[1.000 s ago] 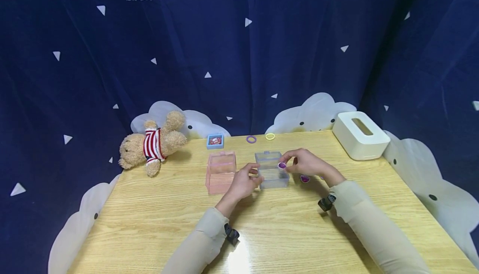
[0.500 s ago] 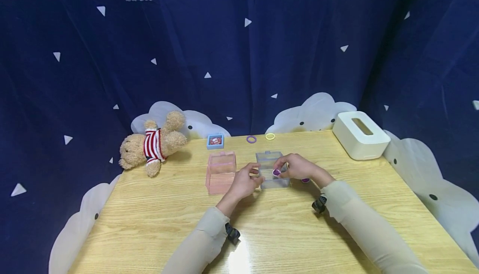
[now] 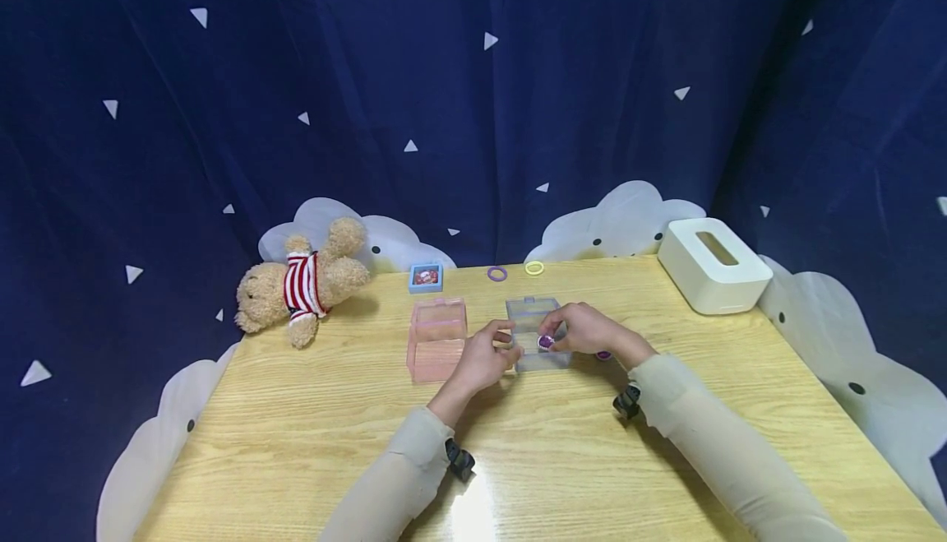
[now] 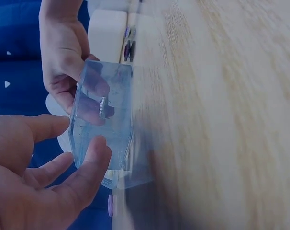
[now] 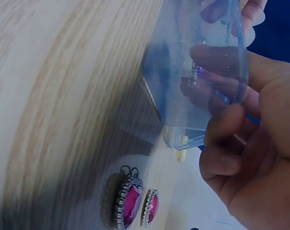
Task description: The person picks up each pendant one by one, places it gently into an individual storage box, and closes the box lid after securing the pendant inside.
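**Head view: purple gem (image 3: 546, 343) pinched inside clear box (image 3: 543, 361)**

Gem sits just right of centre, a bit below mid-frame, within the walls of the box. My right hand (image 3: 589, 331) pinches it between thumb and fingers, reaching in from the right. My left hand (image 3: 482, 362), left of it, has thumb and fingers spread against the box's left side; can't tell how hard they press.

Handling, my guess: gem is light, hard, no give. Faceted face probably slippery; the beaded silver rim should grip better, so hold edge to edge, fingertips only. Loops show on one of the two spare gems (image 5: 130, 206) at the bottom of the right wrist view; those could snag or bend, so keep off them.

Box looks like thin stiff plastic, light, likely to slide or tip if nudged, maybe crack if squeezed. Best steadied low on the side wall, softly.
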A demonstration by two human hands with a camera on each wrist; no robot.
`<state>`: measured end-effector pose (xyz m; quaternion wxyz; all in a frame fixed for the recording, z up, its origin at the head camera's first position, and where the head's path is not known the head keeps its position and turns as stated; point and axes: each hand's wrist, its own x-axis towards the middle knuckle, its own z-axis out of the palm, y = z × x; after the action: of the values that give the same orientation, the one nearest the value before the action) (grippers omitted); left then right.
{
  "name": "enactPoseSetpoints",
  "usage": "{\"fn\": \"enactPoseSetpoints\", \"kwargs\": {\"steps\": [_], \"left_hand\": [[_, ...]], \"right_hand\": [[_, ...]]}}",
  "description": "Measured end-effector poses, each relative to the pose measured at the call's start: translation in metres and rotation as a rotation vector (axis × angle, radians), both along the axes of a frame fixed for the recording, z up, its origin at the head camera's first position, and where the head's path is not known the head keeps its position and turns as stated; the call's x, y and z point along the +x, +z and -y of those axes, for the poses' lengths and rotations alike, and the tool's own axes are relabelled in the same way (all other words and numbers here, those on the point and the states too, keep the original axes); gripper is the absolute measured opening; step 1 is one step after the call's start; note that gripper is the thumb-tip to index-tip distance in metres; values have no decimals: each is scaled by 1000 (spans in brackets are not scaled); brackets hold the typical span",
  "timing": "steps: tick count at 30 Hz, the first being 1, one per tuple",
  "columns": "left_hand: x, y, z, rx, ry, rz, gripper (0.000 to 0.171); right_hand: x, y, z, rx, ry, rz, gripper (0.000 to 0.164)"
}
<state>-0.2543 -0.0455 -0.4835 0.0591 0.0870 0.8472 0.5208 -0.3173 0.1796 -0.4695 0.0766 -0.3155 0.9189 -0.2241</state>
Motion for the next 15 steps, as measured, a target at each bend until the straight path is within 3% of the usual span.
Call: {"fn": "enactPoseSetpoints", "kwargs": {"steps": [8, 15], "left_hand": [[1, 2, -1, 3, 4, -1, 52], [1, 3, -2, -6, 7, 1, 51]], "right_hand": [[0, 1, 0, -3, -15, 26, 21], [1, 7, -7, -92, -22, 88, 26]]}}
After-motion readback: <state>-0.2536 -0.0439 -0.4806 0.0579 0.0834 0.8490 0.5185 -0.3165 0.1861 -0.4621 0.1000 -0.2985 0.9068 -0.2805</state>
